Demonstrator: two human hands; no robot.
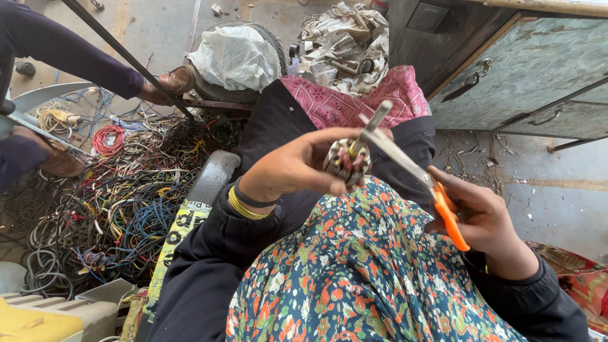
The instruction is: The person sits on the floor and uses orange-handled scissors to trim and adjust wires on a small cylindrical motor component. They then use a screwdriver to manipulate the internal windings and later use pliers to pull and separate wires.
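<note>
My left hand (297,166) holds a small round motor core (348,161) with copper windings and a metal shaft sticking up. My right hand (482,218) grips orange-handled scissors (411,174); their long metal blades reach up and left, and the tips touch the top of the core beside the shaft. Both hands hover over my lap, which is covered in floral cloth (354,278). A yellow bangle and a dark band sit on my left wrist.
A big tangle of coloured wires (114,190) covers the floor at left. Another person's dark sleeve (69,54) and shoes are there too. A tyre with a white bag (235,58), crumpled paper, pink cloth (354,101) and a metal cabinet (525,69) lie ahead.
</note>
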